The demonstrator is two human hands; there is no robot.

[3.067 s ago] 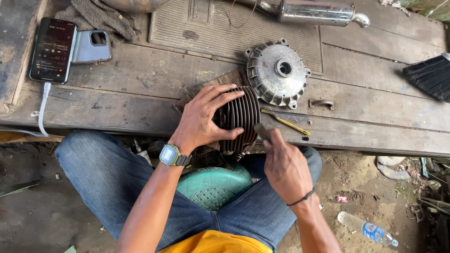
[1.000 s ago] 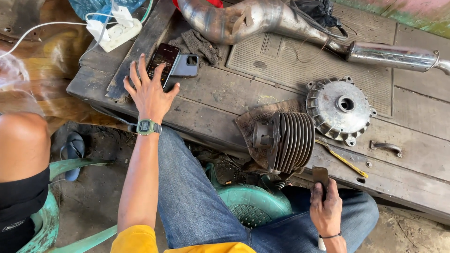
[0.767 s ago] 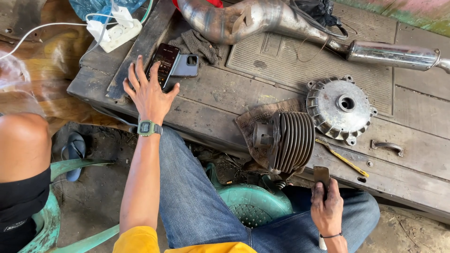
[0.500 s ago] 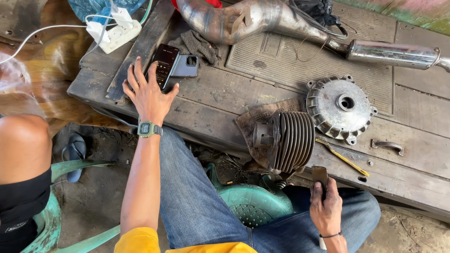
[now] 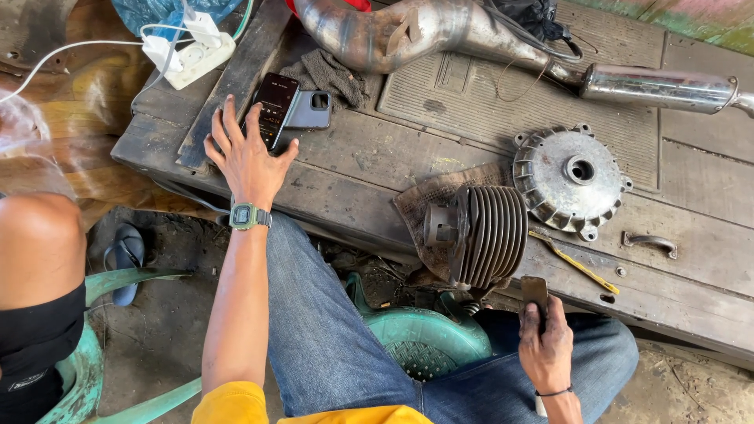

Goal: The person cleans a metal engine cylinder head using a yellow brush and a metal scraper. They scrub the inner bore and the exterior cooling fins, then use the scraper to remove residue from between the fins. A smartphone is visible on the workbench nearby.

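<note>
My left hand, a watch on its wrist, reaches over the wooden workbench with fingers spread, its fingertips on a black phone with a lit screen. My right hand is closed on a small flat dark piece held upright near the bench's front edge. Between the hands a dark finned engine cylinder lies on its side on a dirty rag. A round grey metal cover sits just behind it.
A second phone lies beside the black one. An exhaust pipe runs along the back. A yellow-handled tool, a power strip and a green plastic chair are nearby. Another person's arm is at the left.
Three seconds ago my left hand rested on the finned cylinder; it has since moved left to the phone. Over the last second both hands barely move.
</note>
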